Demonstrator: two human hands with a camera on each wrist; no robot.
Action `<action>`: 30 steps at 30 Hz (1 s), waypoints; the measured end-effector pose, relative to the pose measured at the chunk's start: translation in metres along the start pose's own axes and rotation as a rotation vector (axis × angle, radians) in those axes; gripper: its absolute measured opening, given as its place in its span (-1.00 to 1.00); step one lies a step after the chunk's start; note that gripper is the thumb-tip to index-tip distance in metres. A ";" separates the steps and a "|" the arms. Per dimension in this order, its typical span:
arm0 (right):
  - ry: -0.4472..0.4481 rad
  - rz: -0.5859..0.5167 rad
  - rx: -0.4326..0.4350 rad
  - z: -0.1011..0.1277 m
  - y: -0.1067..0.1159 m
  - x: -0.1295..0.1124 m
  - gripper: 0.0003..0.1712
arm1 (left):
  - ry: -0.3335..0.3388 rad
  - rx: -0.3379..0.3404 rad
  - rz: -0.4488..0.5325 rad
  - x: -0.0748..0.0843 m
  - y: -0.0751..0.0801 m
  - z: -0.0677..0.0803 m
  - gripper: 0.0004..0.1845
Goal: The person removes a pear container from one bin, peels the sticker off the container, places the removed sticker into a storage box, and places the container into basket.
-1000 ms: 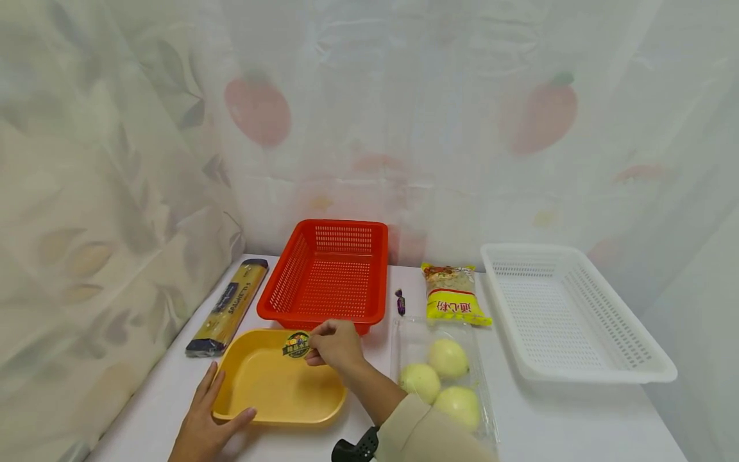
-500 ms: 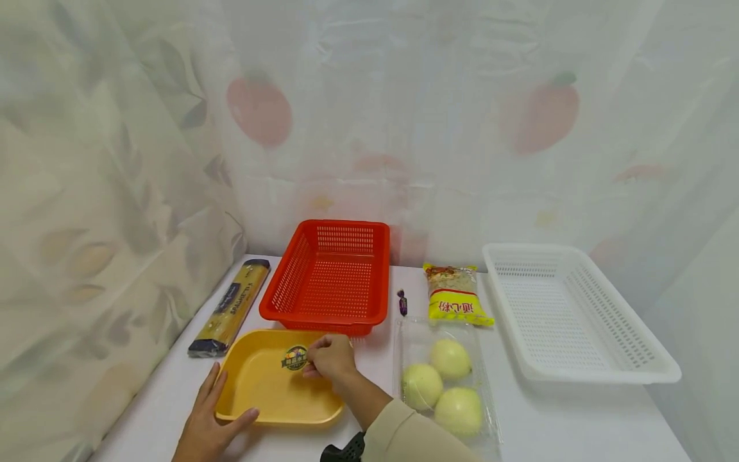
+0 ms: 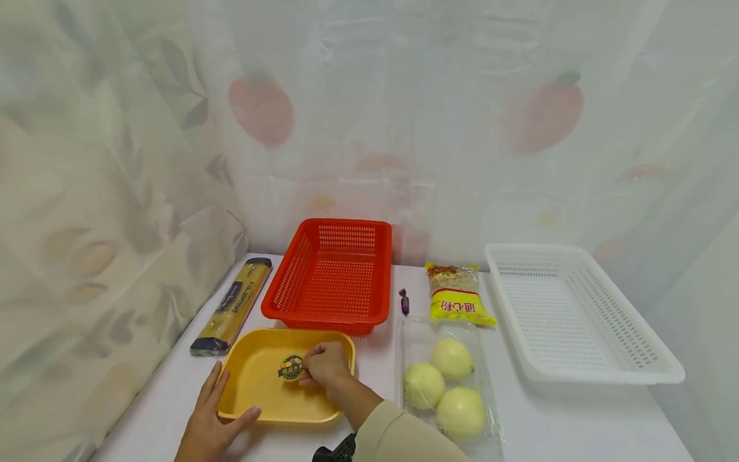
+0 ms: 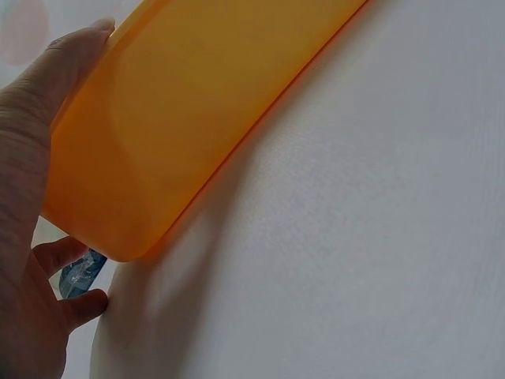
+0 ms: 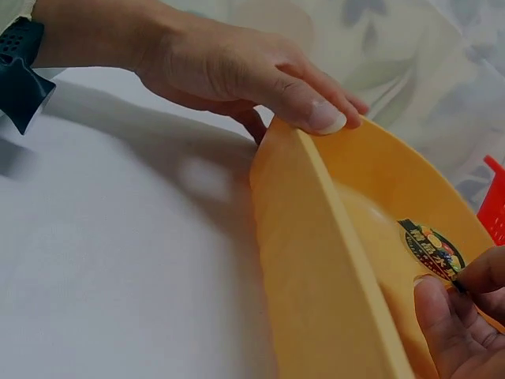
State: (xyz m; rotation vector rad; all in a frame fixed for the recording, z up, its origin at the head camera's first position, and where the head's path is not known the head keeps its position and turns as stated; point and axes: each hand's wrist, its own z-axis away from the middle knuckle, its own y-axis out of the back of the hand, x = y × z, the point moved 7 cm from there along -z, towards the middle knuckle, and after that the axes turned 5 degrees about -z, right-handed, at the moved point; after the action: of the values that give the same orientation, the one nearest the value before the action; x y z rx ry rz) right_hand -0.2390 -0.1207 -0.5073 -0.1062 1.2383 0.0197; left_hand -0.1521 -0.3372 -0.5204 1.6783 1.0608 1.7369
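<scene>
A shallow yellow plastic basin (image 3: pixel 271 401) sits at the table's near left. My left hand (image 3: pixel 209 417) holds its near left corner, thumb over the near rim and fingers along the left side. In the left wrist view the basin's outer wall (image 4: pixel 181 118) lies against that thumb. My right hand (image 3: pixel 328 367) is inside the basin, pinching the right edge of a round fruit sticker (image 3: pixel 291 367) with dark lettering between thumb and fingertips. The right wrist view shows this sticker (image 5: pixel 432 245) close to the basin's inner surface; whether it touches cannot be told.
Behind the basin stands a red basket (image 3: pixel 340 282), with a spaghetti pack (image 3: pixel 233 305) to its left. Rightward lie a purple-wrapped candy (image 3: pixel 404 303), a yellow macaroni bag (image 3: pixel 458 298), a clear plastic box (image 3: pixel 407 330) holding three pale green round fruits (image 3: pixel 460 410), and a white basket (image 3: pixel 600 366).
My right hand has moved lower into the basin, carrying the sticker slightly left and toward me, from near the far wall toward the floor. The left hand stays at the corner.
</scene>
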 end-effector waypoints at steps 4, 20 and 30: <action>-0.004 0.030 0.013 -0.003 -0.002 0.004 -0.87 | -0.022 0.020 0.009 0.001 0.002 0.000 0.18; -0.003 0.182 0.032 -0.004 -0.007 0.014 -0.79 | -0.007 0.000 -0.015 0.001 0.000 0.001 0.18; 0.020 0.266 0.030 0.000 -0.005 0.013 -0.84 | 0.033 -0.044 -0.028 -0.001 -0.001 0.000 0.18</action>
State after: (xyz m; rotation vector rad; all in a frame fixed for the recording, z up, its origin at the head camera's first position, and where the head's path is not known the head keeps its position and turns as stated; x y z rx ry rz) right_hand -0.2346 -0.1263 -0.5192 0.0856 1.2647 0.2316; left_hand -0.1520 -0.3373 -0.5217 1.6058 1.0478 1.7626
